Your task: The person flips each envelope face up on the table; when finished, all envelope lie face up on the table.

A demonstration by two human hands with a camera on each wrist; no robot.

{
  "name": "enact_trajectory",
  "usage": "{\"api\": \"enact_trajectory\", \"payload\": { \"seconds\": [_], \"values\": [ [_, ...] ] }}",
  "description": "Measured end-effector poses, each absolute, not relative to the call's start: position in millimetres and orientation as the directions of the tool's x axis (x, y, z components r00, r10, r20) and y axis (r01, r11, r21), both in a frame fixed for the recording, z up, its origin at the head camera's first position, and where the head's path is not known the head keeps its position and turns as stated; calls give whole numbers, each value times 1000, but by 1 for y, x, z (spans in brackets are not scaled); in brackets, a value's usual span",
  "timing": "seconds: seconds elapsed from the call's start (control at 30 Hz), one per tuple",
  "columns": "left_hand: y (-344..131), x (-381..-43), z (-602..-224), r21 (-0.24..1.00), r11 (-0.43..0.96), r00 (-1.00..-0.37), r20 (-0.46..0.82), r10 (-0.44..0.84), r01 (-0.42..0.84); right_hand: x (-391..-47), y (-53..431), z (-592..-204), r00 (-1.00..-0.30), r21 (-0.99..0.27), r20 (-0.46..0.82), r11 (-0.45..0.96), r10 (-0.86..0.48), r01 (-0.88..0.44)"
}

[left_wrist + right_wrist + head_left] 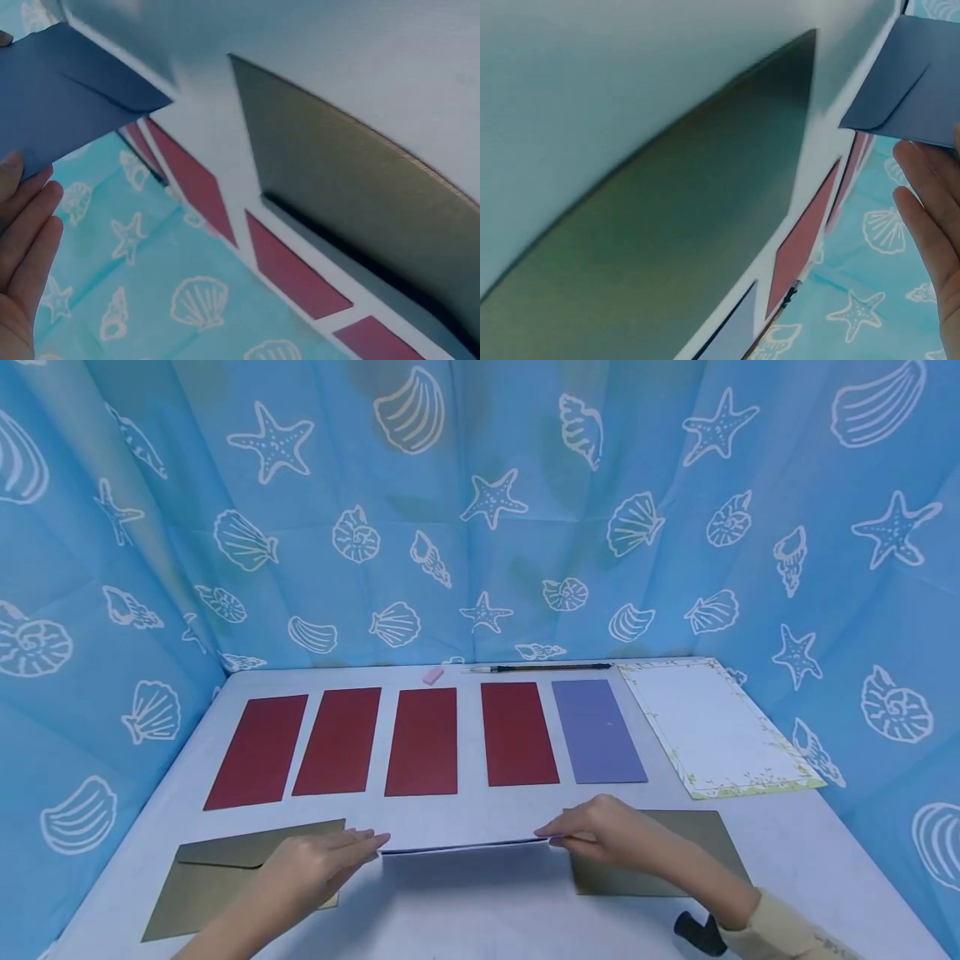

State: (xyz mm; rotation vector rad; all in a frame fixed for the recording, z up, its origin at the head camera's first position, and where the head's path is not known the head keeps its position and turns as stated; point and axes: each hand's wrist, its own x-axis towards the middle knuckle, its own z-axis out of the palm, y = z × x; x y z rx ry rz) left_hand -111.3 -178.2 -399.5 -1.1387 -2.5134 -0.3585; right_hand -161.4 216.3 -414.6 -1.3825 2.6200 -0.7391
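A blue-purple envelope (465, 848) is held up off the table between both hands, nearly edge-on in the head view. My left hand (318, 864) pinches its left end, and my right hand (611, 833) pinches its right end. Both wrist views show the flap side of this envelope (67, 97) (919, 82). Below the left forearm lies a gold envelope (217, 881) with its flap line visible. Another gold envelope (667, 843) lies partly hidden under the right hand and forearm.
Several dark red envelopes (337, 739) and a purple one (600, 731) lie in a row behind. A flower-bordered sheet (727, 727) is at right, a brush (551, 667) and pink eraser (432, 675) at the back edge. A black object (701, 933) sits by the right wrist.
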Motion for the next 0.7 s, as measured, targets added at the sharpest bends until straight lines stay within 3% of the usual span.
{"api": "enact_trajectory", "payload": {
  "seconds": [0.33, 0.7],
  "values": [
    [-178, -118, -395, 352, 637, -727, 328, 603, 686, -171, 218, -405, -641, -632, 80, 458, -764, -625],
    [-179, -137, -398, 429, 661, -779, 206, 592, 616, -181, 212, -413, -698, -675, -23, 526, -716, -517]
  ]
}}
